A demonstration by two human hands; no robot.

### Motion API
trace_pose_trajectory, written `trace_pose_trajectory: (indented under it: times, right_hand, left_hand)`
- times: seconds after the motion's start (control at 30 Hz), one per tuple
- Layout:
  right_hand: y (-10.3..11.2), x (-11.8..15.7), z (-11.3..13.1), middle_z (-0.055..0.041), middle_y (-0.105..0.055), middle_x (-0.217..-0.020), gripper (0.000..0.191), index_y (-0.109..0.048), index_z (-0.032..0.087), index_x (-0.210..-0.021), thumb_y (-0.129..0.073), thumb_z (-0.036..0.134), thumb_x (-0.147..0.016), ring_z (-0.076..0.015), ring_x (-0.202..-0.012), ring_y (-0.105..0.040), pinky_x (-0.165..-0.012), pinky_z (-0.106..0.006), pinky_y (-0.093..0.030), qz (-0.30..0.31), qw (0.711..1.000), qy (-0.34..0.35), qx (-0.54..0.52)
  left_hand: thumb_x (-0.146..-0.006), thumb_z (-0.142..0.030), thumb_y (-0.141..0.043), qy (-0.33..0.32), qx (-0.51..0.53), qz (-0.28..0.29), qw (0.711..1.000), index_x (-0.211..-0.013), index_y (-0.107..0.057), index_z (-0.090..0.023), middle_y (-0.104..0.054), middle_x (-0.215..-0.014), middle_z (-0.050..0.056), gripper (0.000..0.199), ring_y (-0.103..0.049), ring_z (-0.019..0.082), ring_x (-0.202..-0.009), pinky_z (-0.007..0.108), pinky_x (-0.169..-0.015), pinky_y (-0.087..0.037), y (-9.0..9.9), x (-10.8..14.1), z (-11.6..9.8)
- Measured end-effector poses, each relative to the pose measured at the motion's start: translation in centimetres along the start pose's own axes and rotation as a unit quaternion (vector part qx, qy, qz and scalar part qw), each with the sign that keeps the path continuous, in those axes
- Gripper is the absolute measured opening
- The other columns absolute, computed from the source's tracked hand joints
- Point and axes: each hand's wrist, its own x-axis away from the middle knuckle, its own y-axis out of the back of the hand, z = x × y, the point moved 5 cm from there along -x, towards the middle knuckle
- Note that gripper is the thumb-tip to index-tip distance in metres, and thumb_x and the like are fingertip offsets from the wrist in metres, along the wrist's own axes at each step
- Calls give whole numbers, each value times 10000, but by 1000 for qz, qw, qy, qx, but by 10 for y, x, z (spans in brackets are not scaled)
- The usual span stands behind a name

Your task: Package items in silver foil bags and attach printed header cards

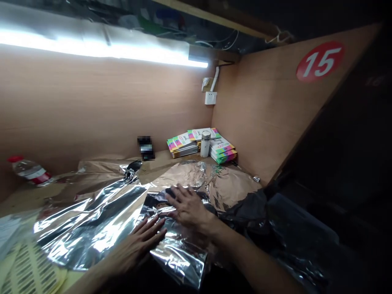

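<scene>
A large crinkled sheet of silver metallised film spreads over the wooden bench. My left hand lies flat on the film with its fingers apart, holding nothing. My right hand rests open just above and beyond it, on the film's rumpled middle. A dark glossy patch of plastic shows beside my right fingers. A sheet of barcode labels lies at the lower left, near my left forearm.
Two stacks of colourful printed boxes and a steel flask stand in the bench's far corner. A plastic water bottle lies at the left. A pixelated dark object stands by the wooden wall. Dark plastic sheeting bulks at the right.
</scene>
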Motion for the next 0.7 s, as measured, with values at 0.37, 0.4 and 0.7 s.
trace_pose_trajectory:
  times: [0.37,0.4,0.7]
  right_hand:
    - [18,84,-57,-126,-218,-1721,1028,-274,276,-1646,-783,591,-810,-362,-1575,-219,-1273,-583,-129,132,991,-11,-26]
    - [13,101,-40,-109,-230,-1720,1090,-273,311,-1644,-837,578,-750,-370,-1576,-213,-1276,-582,-118,143,988,39,-45]
    - [-46,129,-4,-48,-778,-1145,228,-735,263,-1150,-574,354,-1017,-255,-1138,-697,-1171,-496,-368,-51,985,39,-162]
  left_hand:
    - [-1038,-354,-527,11,68,10,998,-1652,-150,-408,-218,-1711,10,722,-232,354,-1566,577,-1273,-208,-7,2,3]
    - [-1034,-345,-537,10,75,9,997,-1648,-164,-416,-212,-1712,7,723,-224,350,-1568,580,-1275,-198,-8,2,2]
    - [-1040,-425,-542,20,153,12,988,-1598,-347,-417,-269,-1688,17,590,-232,336,-1564,610,-1269,-176,1,2,6]
